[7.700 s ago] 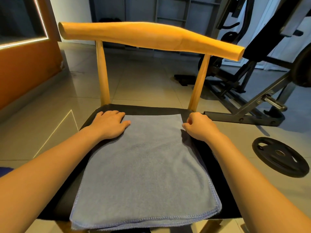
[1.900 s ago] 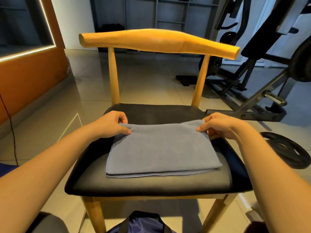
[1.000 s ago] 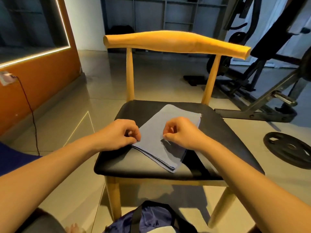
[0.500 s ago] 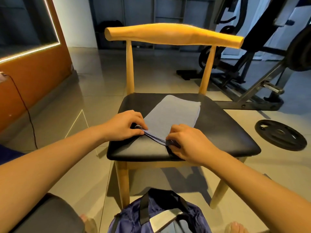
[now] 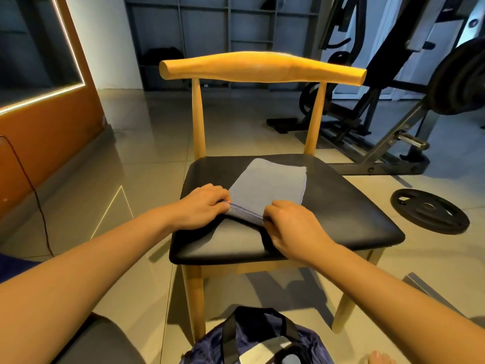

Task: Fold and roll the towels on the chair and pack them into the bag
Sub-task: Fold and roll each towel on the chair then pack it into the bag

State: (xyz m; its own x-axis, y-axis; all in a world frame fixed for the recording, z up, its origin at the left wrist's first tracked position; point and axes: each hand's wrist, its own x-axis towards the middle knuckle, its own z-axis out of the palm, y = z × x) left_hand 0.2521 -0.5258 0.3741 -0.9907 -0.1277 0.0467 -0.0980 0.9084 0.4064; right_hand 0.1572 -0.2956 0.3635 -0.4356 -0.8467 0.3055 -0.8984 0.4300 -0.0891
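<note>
Blue-grey terry cloth, one item: towel (image 5: pixel 270 183), folded into a narrow oblong of several layers. It lies flat on the black padded seat of the chair (image 5: pixel 341 214). It sits askew, its long axis running from the near-left part of the seat toward the far middle. The far end is cut square, with a stitched hem down the right side. The near end shows stacked hemmed edges in darker blue stitching, raised slightly off the seat between the two hands.

Left hand (image 5: pixel 202 206): knuckles up, fingers curled and pressed together, pinching the left corner of the towel's near end. The fingertips are hidden beneath the hand.

Right hand (image 5: pixel 291 227): knuckles up, fingers curled close together, gripping the right corner of the same end. The tips are tucked out of sight against the cloth.

Chair: pale wooden frame, curved top rail on two round posts, wooden legs, standing on a glossy tiled floor.

Bag (image 5: pixel 249 334): dark navy fabric with black webbing straps. It sits on the floor just in front of the chair's front legs, cut off by the lower edge of the view. A grey rectangular patch (image 5: pixel 265 346) lies at its top; whether the patch carries writing cannot be told.

Surroundings:
- Black weight plate (image 5: pixel 430 211), flat on the floor to the right of the chair.
- Dark gym machine (image 5: pixel 388 114), behind the chair at right.
- Orange wall panel (image 5: pixel 49 132), at left, edged with a lit strip.
- Thin black cable (image 5: pixel 36 200), hanging down the panel.
</note>
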